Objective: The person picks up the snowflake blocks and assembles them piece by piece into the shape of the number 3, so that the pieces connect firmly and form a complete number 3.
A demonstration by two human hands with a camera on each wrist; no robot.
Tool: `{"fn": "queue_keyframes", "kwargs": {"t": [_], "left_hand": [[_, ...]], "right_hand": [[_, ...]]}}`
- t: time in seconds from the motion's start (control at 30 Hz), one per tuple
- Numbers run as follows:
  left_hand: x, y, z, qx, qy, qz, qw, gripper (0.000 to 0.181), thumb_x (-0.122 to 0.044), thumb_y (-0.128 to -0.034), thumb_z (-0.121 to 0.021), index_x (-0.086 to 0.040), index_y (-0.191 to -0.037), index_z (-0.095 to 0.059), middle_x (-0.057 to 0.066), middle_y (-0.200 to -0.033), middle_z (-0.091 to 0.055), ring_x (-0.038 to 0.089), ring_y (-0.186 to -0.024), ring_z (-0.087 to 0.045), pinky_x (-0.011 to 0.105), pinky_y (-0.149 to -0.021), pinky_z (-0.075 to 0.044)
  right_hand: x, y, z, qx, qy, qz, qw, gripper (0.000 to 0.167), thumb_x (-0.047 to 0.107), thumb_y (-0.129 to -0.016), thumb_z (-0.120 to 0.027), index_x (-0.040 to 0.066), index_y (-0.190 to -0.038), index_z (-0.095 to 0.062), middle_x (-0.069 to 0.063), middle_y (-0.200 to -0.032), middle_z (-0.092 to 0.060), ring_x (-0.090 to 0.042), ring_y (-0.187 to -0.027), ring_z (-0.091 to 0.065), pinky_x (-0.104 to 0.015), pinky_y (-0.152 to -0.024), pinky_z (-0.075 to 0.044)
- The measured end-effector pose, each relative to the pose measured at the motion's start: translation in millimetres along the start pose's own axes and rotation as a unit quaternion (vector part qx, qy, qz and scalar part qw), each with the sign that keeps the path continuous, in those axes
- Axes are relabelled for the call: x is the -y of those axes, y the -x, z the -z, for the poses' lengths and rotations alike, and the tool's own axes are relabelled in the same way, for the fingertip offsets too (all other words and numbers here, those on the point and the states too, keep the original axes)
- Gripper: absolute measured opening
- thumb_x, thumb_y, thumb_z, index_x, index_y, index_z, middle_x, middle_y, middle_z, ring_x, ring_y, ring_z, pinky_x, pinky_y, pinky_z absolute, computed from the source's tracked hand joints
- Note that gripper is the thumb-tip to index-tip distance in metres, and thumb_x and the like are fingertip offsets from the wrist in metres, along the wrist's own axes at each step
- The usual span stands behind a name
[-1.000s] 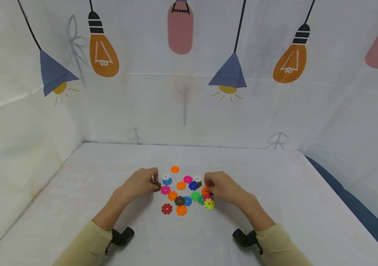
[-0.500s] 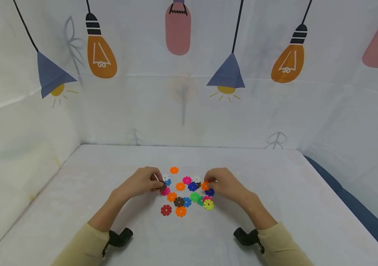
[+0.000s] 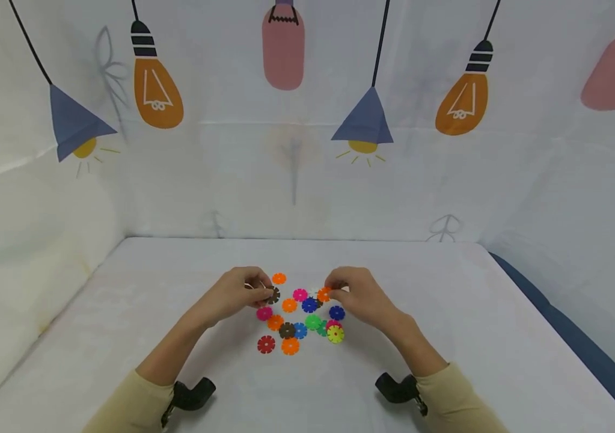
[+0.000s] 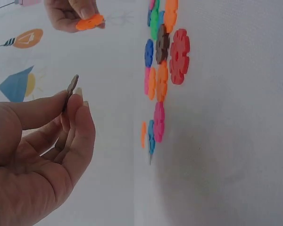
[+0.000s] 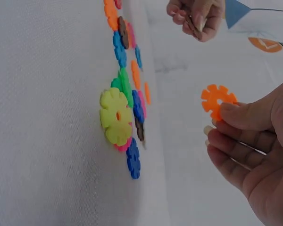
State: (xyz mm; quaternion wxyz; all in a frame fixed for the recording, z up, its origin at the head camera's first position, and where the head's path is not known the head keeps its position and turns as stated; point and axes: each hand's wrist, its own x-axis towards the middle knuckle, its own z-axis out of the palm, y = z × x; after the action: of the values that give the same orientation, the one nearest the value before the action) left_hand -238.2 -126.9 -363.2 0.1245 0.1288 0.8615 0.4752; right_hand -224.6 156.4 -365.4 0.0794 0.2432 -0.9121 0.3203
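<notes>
My left hand (image 3: pixel 234 293) pinches a brown interlocking disc (image 4: pixel 71 90) between thumb and fingertips, raised off the table. In my right hand (image 3: pixel 361 294) an orange interlocking disc (image 5: pixel 218 99), flower-shaped with a notched rim, is pinched by the thumb and fingers. Both hands hover at the two sides of a loose group of similar discs. Among these lie a red disc (image 3: pixel 266 344), a yellow disc (image 3: pixel 335 334), a dark blue disc (image 3: pixel 336 313) and a second brown disc (image 3: pixel 287 330). The hands and held discs partly cover white discs at the back.
The discs lie flat on a white table (image 3: pixel 448 313), some overlapping. Behind stands a white cloth wall (image 3: pixel 204 174) printed with lamps and bulbs. A black camera mount sits at each wrist, below the beige sleeves (image 3: pixel 134 403).
The left hand has lifted the brown disc and moved it right and away from me. The right hand has picked the orange disc up from beside the dark blue one and shifted left.
</notes>
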Motion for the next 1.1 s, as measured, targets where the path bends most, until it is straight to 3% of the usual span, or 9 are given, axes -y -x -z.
{"fn": "queue_keyframes", "kwargs": {"t": [0.5, 0.8, 1.1], "left_hand": [[-9.4, 1.2, -7.6, 0.012, 0.082, 0.012, 0.9965, 0.021, -0.024, -0.0946, -0.067, -0.012, -0.111, -0.067, 0.008, -0.106, -0.069, 0.030, -0.099, -0.070, 0.041, -0.089, -0.058], [-7.7, 5.0, -13.6, 0.044, 0.136, -0.008, 0.9897, 0.027, -0.023, -0.0952, -0.066, -0.007, -0.117, -0.063, 0.013, -0.108, -0.067, 0.037, -0.099, -0.069, 0.036, -0.086, -0.059], [-14.6, 4.4, -22.2, 0.065, 0.161, -0.022, 0.9846, 0.028, -0.025, -0.0956, -0.066, -0.005, -0.115, -0.062, 0.013, -0.107, -0.067, 0.039, -0.099, -0.068, 0.035, -0.086, -0.059]], "right_hand": [[18, 1.3, 2, -0.049, 0.007, 0.042, 0.9979, 0.011, 0.006, -0.089, -0.073, 0.014, -0.096, -0.071, 0.000, -0.092, -0.072, -0.008, -0.085, -0.064, -0.025, -0.079, -0.057], [22, 3.3, -3, -0.049, -0.004, 0.075, 0.9960, 0.011, 0.004, -0.088, -0.072, 0.012, -0.096, -0.071, 0.000, -0.091, -0.071, -0.008, -0.083, -0.064, -0.022, -0.077, -0.057], [29, 5.6, -4, -0.038, -0.018, 0.096, 0.9945, 0.011, 0.003, -0.089, -0.071, 0.010, -0.097, -0.071, -0.002, -0.090, -0.071, -0.008, -0.082, -0.064, -0.023, -0.079, -0.057]]}}
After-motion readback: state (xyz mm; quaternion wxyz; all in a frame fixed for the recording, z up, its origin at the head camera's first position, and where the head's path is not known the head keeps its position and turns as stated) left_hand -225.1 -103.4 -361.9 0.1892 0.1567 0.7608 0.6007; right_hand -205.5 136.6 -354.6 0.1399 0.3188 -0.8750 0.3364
